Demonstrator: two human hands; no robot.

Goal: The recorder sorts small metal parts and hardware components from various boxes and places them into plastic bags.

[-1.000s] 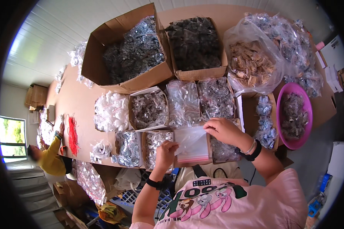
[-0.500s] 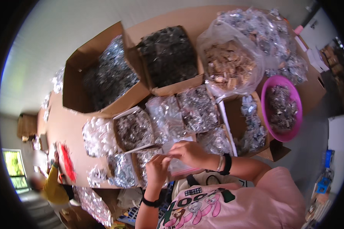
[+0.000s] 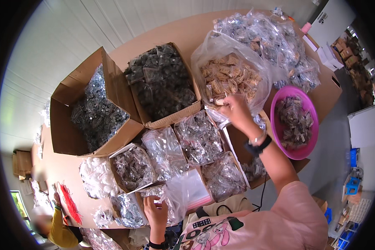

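My right hand (image 3: 238, 111) reaches to the near edge of a large clear plastic sack (image 3: 260, 85) full of small packets of tan, wood-coloured pieces (image 3: 229, 75). Its fingers are bent together against those packets; what is between them I cannot make out. Lower down, my left hand (image 3: 156, 212) has curled fingers and appears to grip the edge of a limp clear plastic bag (image 3: 177, 198). Under that bag are a box of small silvery packets (image 3: 154, 192) and a stack of flat clear bags (image 3: 196, 189).
Cartons of metal hardware (image 3: 98, 112) and dark packets (image 3: 160, 81) stand at the back left. A pink basin (image 3: 296, 154) is at the right, below heaped clear packets (image 3: 275, 46). Smaller boxes of packets (image 3: 133, 166) fill the middle. Far left, a person in yellow (image 3: 62, 227) is by red strands (image 3: 71, 204).
My hands, earlier together over the near boxes, have parted. The right has moved up and away to the sack of tan packets; the left has come lower and left. The view has shifted.
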